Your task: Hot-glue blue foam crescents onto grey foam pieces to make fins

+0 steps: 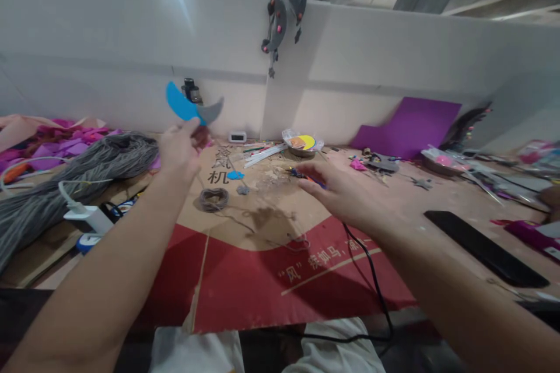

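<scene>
My left hand (180,148) is raised above the table, fingers pinched on a crescent-shaped foam piece (192,108) that is blue on the left half and grey on the right. My right hand (339,189) reaches forward over the cardboard sheet (262,256), its fingers closed around a tool with a blue tip (301,175) whose black cord (371,280) runs back toward me. A small blue foam cutout (235,175) and a grey star-like piece (242,190) lie on the cardboard between my hands.
A bundle of grey yarn (65,178) lies at left beside purple scraps (65,143). A small twine coil (214,199), a bowl of parts (303,143), a purple foam sheet (406,125), a black bar (485,247) and clutter at right surround the cardboard. A grey foam ornament (282,11) hangs on the wall.
</scene>
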The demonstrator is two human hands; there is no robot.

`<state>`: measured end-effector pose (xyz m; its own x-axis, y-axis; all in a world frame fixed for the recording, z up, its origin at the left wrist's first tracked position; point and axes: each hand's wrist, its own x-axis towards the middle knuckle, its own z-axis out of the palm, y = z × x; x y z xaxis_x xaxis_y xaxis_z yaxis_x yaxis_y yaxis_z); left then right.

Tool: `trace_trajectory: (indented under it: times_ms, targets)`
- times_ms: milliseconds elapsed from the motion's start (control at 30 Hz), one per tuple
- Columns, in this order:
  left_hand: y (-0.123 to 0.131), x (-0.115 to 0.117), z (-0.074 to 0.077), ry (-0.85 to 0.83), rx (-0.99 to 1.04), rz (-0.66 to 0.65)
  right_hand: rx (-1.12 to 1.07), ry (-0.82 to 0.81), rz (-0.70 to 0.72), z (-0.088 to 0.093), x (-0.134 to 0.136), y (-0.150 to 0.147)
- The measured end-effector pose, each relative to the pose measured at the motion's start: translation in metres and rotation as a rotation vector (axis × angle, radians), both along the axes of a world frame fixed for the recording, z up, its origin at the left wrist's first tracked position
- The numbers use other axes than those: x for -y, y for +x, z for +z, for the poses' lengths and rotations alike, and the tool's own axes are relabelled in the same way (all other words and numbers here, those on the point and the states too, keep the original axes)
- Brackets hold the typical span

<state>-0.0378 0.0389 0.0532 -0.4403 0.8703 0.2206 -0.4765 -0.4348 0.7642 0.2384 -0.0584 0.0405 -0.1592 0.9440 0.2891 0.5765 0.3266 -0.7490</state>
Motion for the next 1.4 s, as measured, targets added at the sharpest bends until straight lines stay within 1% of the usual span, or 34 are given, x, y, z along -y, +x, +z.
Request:
trace_trajectory:
  times_ms: [33, 67, 133, 167, 233, 300, 333, 367, 400, 500, 567, 600, 667, 767, 833, 967, 1067, 1233, 1400]
  targets:
    - [0.013, 0.004, -0.004, 0.012, -0.052, -0.073, -0.075, 0.042, 0.043, -0.005, -0.008, -0.013]
    - [0.024, 0.009, -0.008, 0.001, -0.09, -0.111, -0.18, 0.068, 0.106, -0.009, -0.015, -0.027]
    - [0.041, 0.017, -0.015, -0.035, -0.148, -0.141, -0.35, 0.067, 0.167, -0.016, -0.029, -0.055]
    - [0.047, 0.02, -0.017, -0.051, -0.172, -0.15, -0.419, 0.031, 0.181, -0.02, -0.035, -0.068]
    - [0.051, 0.024, -0.021, -0.068, -0.195, -0.168, -0.537, -0.079, 0.195, -0.026, -0.045, -0.088]
    - [0.051, 0.023, -0.024, -0.07, -0.217, -0.179, -0.573, -0.154, 0.209, -0.032, -0.05, -0.1]
    - [0.05, 0.021, -0.026, -0.07, -0.23, -0.18, -0.555, -0.157, 0.202, -0.035, -0.051, -0.102]
    - [0.048, 0.02, -0.027, -0.075, -0.245, -0.18, -0.506, -0.125, 0.188, -0.037, -0.052, -0.101]
    - [0.047, 0.018, -0.029, -0.086, -0.256, -0.174, -0.432, -0.057, 0.166, -0.039, -0.052, -0.098]
    - [0.048, 0.014, -0.036, -0.13, -0.304, -0.147, -0.142, 0.276, 0.091, -0.04, -0.052, -0.084]
    - [0.05, 0.013, -0.04, -0.152, -0.362, -0.137, -0.002, 0.465, 0.071, -0.039, -0.052, -0.074]
    - [0.051, 0.013, -0.043, -0.155, -0.389, -0.143, 0.042, 0.527, 0.069, -0.039, -0.053, -0.07]
    - [0.055, 0.013, -0.047, -0.149, -0.418, -0.17, 0.105, 0.599, 0.07, -0.037, -0.053, -0.064]
    - [0.058, 0.015, -0.051, -0.138, -0.431, -0.201, 0.181, 0.657, 0.04, -0.035, -0.054, -0.06]
    - [0.061, 0.017, -0.051, -0.155, -0.455, -0.199, 0.232, 0.688, 0.019, -0.033, -0.053, -0.058]
    - [0.066, 0.024, -0.049, -0.183, -0.546, -0.189, 0.301, 0.695, -0.013, -0.03, -0.053, -0.055]
    - [0.069, 0.029, -0.048, -0.173, -0.611, -0.222, 0.295, 0.666, -0.026, -0.028, -0.054, -0.052]
    - [0.073, 0.037, -0.044, -0.171, -0.667, -0.266, 0.246, 0.632, -0.037, -0.027, -0.06, -0.045]
    - [0.072, 0.037, -0.044, -0.131, -0.718, -0.327, 0.199, 0.613, -0.025, -0.026, -0.067, -0.037]
